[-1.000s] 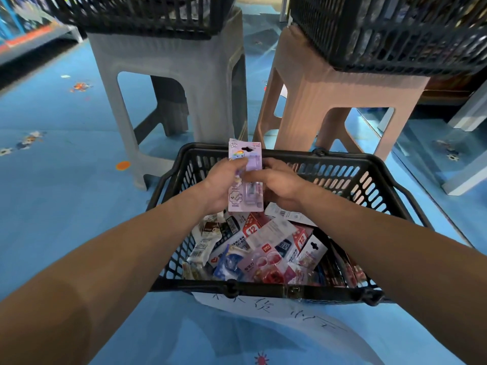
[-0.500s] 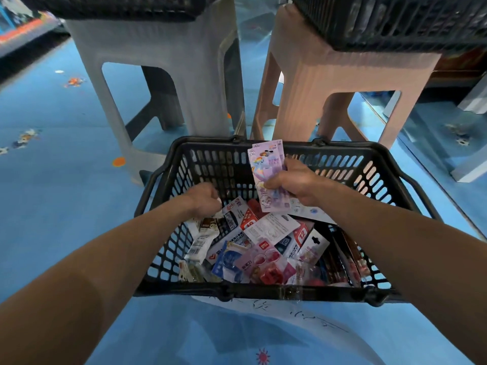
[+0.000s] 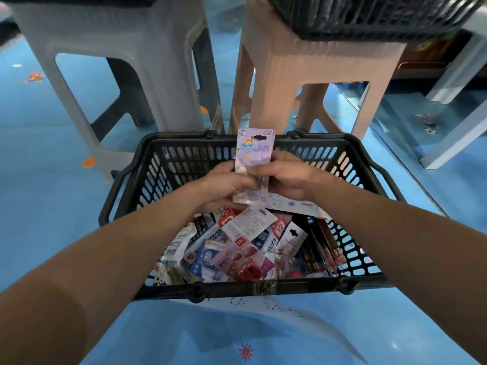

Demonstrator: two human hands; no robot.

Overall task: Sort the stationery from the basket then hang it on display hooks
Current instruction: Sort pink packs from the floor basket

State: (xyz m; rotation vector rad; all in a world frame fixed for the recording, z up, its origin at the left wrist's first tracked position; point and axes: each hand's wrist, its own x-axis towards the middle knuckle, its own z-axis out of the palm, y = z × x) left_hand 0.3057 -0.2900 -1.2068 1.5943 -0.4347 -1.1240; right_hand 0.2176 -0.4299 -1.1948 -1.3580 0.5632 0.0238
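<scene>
Left hand [image 3: 226,186], right hand [image 3: 290,178] curled round pack [image 3: 254,148] (upright)

"PONY" was printed on the pink blister card [image 3: 254,151]. "12" was marked on a red pack [image 3: 279,227].

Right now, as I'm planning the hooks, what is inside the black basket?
The black basket holds a jumbled pile of packs: a white card, red cards, a pink pack. Lower layers and its floor are covered.
</scene>
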